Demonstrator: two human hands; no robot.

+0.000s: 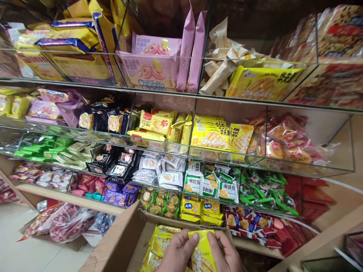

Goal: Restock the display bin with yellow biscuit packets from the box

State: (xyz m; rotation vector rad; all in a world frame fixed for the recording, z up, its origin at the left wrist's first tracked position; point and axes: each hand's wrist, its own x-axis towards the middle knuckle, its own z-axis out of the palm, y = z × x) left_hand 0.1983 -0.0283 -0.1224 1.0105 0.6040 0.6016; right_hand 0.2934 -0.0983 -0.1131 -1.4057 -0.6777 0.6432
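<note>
A yellow waffle packet (202, 253) is pinched along its top edge between my left hand (178, 251) and my right hand (224, 253), both with closed fingers. It hangs over an open cardboard box (121, 240) at the bottom centre. More yellow packets (160, 245) lie in the box, left of my left hand and partly hidden by it. Similar yellow waffle packets (211, 134) stand in a clear compartment on the shelf above.
Tiered shelves with glass fronts (159, 143) hold many wrapped snacks. Green-and-white packets (210, 185) and small yellow packs (201, 211) sit just behind the box. Bagged goods (70, 221) rest low at the left, near the tiled floor (31, 238).
</note>
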